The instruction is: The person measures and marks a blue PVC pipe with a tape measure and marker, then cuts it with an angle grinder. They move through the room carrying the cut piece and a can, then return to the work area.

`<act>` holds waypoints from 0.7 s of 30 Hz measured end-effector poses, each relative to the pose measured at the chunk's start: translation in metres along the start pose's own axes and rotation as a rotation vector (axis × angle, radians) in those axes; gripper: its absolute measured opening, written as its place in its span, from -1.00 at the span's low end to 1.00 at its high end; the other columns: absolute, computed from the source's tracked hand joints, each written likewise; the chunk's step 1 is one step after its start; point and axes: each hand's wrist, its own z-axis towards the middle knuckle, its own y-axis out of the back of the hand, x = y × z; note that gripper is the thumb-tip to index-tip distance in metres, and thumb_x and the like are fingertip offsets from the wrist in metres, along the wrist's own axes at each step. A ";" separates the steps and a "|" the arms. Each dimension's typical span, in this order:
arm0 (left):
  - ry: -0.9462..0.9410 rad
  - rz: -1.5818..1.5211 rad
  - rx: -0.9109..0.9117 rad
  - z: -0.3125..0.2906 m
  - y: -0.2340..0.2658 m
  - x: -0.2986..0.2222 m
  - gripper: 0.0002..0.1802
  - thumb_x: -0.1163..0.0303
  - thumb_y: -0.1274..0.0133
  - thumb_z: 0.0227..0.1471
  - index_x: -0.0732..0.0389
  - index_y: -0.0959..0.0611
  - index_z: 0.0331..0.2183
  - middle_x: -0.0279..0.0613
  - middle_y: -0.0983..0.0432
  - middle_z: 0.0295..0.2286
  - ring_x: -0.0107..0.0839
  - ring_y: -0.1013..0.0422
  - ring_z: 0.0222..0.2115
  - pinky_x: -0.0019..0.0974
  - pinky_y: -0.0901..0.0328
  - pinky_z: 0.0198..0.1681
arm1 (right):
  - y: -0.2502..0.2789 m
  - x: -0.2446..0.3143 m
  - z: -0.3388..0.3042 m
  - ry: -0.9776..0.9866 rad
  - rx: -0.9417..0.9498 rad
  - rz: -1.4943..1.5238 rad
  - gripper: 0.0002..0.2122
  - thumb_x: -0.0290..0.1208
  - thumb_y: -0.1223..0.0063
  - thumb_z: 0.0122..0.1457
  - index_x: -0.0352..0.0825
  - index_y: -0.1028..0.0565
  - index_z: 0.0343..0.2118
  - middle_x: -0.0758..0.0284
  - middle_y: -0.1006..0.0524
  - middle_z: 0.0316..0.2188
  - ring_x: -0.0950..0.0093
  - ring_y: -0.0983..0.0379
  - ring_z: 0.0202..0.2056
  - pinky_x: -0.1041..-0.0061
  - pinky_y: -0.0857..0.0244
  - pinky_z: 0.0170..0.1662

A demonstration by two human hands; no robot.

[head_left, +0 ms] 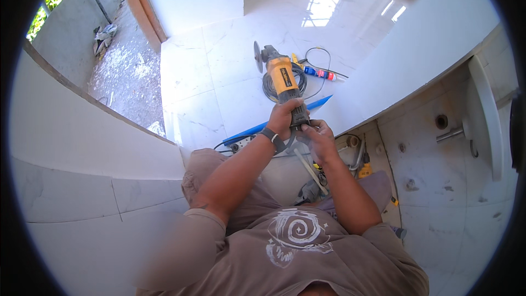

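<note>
An orange and black angle grinder (283,81) points away from me, its cutting disc (257,56) at the far end, turned to the left. Around the rear of its body my left hand (281,118) is closed, with a dark band on the wrist. My right hand (320,140) has its fingers closed at the tail end of the grinder, where the power cord (290,141) comes out. What its fingertips press on there is partly hidden. Beneath the grinder, a coiled dark cable (268,89) lies on the pale tiles.
A blue strip (253,130) crosses the floor below the grinder, with a white power strip (240,144) beside it. A blue and red tube (316,72) lies beyond. Other tools (313,191) lie between my legs. A white basin (485,118) and pipe stub (450,135) are at right.
</note>
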 end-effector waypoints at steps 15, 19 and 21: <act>-0.066 0.952 -0.110 -0.005 0.025 0.027 -0.53 0.34 -0.28 -0.11 0.39 -0.60 -0.16 -0.12 -0.62 -0.35 -0.32 -0.57 -0.35 -0.28 -0.43 -0.23 | 0.010 0.001 0.076 -0.161 0.253 -0.186 -0.51 -0.21 -0.25 0.19 -0.45 -0.41 0.05 0.26 -0.58 -0.13 0.45 -0.57 -0.16 0.47 -0.43 -0.09; -0.127 1.115 -0.023 -0.013 0.042 0.044 -0.32 0.25 -0.38 -0.22 0.39 -0.55 -0.07 -0.03 -0.61 -0.26 -0.19 -0.55 -0.19 -0.19 -0.40 -0.09 | 0.012 -0.026 0.078 -0.126 0.130 -0.214 -0.51 -0.26 -0.38 0.06 -0.42 -0.45 -0.03 0.32 -0.58 -0.24 0.51 -0.56 -0.25 0.50 -0.45 -0.16; -0.090 1.299 0.144 -0.012 0.059 0.039 -0.33 0.19 -0.37 -0.20 0.38 -0.56 -0.08 0.05 -0.61 -0.24 -0.13 -0.54 -0.16 -0.16 -0.38 -0.03 | 0.021 -0.041 0.079 -0.065 0.107 -0.119 -0.52 -0.30 -0.42 0.00 -0.41 -0.46 -0.07 0.34 -0.58 -0.28 0.53 -0.55 -0.28 0.50 -0.45 -0.20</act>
